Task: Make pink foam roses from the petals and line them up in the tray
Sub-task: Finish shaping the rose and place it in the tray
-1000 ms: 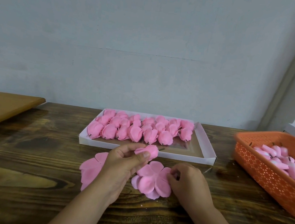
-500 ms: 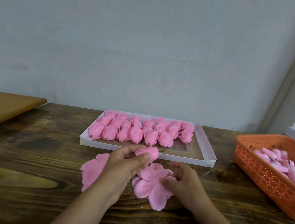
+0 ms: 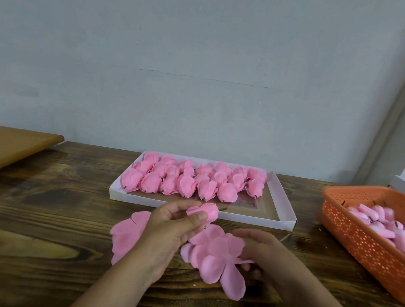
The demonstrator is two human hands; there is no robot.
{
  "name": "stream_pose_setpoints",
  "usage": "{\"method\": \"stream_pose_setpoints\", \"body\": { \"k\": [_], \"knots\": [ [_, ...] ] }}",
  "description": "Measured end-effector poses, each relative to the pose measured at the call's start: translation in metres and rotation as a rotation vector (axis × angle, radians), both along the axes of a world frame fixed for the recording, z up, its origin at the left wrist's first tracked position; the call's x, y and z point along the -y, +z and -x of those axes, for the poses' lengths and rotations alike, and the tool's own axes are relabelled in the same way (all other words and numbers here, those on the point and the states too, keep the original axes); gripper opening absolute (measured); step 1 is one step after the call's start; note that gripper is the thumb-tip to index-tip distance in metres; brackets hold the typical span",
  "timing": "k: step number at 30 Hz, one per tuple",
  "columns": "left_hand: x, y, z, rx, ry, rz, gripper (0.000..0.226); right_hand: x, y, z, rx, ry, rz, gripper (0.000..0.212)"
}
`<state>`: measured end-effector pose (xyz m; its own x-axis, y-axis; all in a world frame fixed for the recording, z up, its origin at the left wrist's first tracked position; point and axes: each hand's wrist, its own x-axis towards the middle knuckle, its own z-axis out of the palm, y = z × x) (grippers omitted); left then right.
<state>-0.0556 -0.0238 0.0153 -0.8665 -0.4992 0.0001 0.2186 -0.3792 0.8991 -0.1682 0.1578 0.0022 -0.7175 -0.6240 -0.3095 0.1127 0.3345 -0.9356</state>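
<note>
Near the front edge of the wooden table (image 3: 43, 250), the right hand (image 3: 268, 258) pinches a flat pink petal flower (image 3: 215, 256) by its side. The left hand (image 3: 166, 233) curls round a small rosebud (image 3: 204, 210) and holds it up. More flat petals (image 3: 127, 237) lie under that hand. Farther back, the white tray (image 3: 286, 215) holds rows of finished roses (image 3: 189, 179). An orange basket (image 3: 359, 240) sits at the right edge.

Left hand (image 3: 168, 233): my fingers curled, thumb and forefinger pinching, palm turned inward.
Right hand (image 3: 265, 255): my fingers curled, gripping low, wrist angled in.
</note>
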Motion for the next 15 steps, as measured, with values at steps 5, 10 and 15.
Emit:
{"method": "stream_pose_setpoints", "body": {
  "k": [5, 10, 15],
  "knots": [
    [0.001, -0.002, -0.001, -0.001, -0.008, 0.03, 0.034, -0.003, 0.001, 0.005, 0.062, 0.022, 0.111, 0.038],
    [-0.002, -0.006, -0.002, 0.098, 0.0, 0.273, 0.019, -0.007, -0.005, 0.011, 0.017, 0.023, 0.256, 0.037],
    [-0.005, -0.007, -0.003, 0.127, -0.016, 0.396, 0.018, -0.005, -0.002, 0.005, -0.107, 0.03, 0.354, 0.039]
  ]
}}
